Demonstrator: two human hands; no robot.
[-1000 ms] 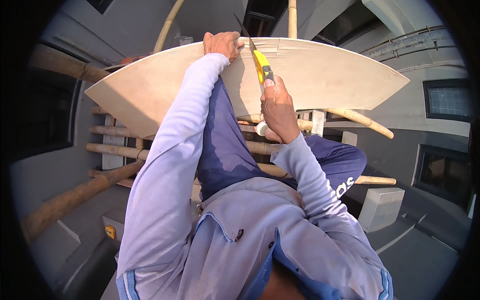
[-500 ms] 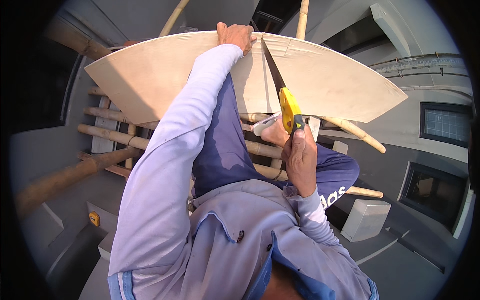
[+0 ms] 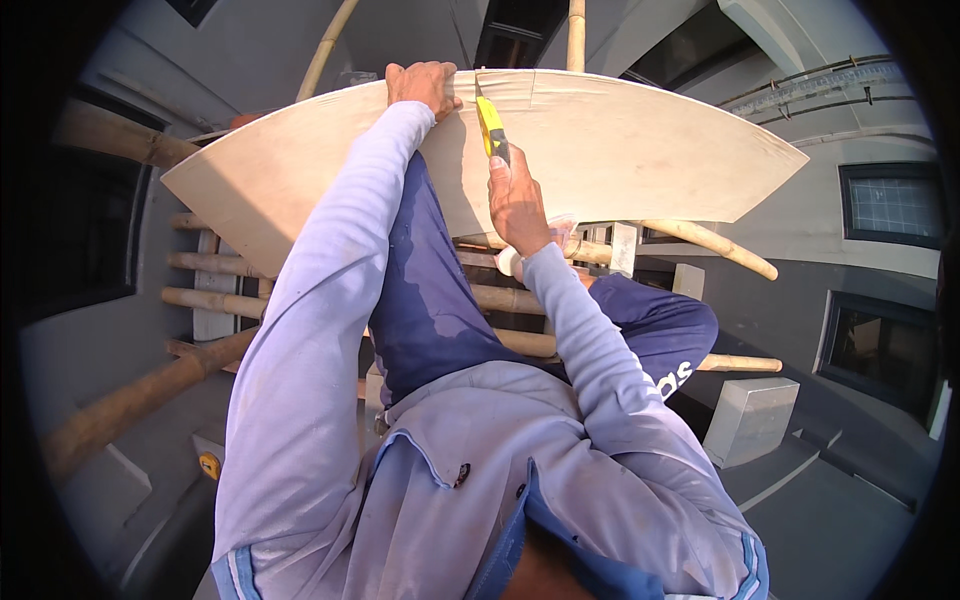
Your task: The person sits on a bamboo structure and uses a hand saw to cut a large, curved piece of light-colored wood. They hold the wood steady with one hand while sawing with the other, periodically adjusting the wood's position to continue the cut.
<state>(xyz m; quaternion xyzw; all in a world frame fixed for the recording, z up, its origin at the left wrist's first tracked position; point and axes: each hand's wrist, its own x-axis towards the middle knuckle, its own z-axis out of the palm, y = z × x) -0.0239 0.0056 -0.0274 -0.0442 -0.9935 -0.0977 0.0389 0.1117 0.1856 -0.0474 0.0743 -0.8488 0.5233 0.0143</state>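
- Currently the right hand (image 3: 518,200) is wrapped round the yellow handle of a saw (image 3: 491,128), its blade at the far edge of a pale, curved board (image 3: 640,150); if the teeth skip there, the blade could jump sideways.
- The left hand (image 3: 423,88) lies on that edge, just left of the blade, so a skip that way could cut its fingers; whether they grip underneath cannot be told.
- The board lies across bamboo poles (image 3: 708,245), both ends reaching well out from the left hand; uneven pressure could make it rock and pinch the blade.
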